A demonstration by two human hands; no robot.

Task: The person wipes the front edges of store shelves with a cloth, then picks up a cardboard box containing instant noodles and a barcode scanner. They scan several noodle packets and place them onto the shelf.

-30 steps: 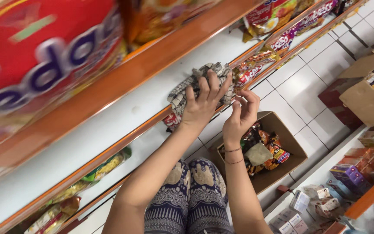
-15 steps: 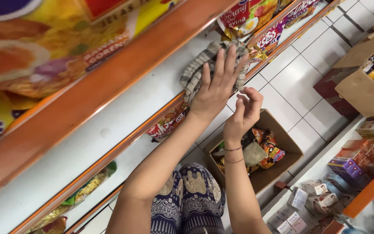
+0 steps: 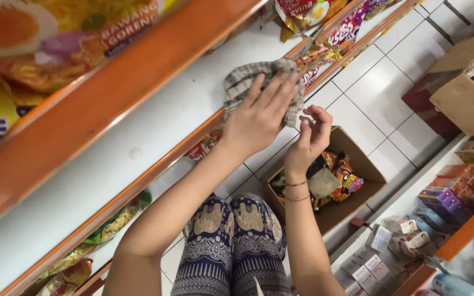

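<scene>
My left hand [image 3: 259, 118] lies flat, fingers spread, pressing a grey checked cloth [image 3: 242, 82] onto the white shelf board [image 3: 138, 142] with an orange front edge. My right hand [image 3: 309, 140] hovers just right of it with its fingers curled at the cloth's lower corner. I cannot tell whether it grips the corner. Two thin bracelets circle that wrist. My knees in patterned blue trousers [image 3: 237, 235] rest on the white tiled floor.
Snack and noodle packets [image 3: 325, 27] fill the shelves above, further along and below. An open cardboard box of packets [image 3: 352, 214] stands on the floor by my knees, and another box [image 3: 462, 98] sits at far right. Small cartons [image 3: 440, 197] line the opposite low shelf.
My left hand has slid the cloth a little along the shelf, and its fingers spread then closed slightly. The right hand stays curled beside it. The view has tilted.
</scene>
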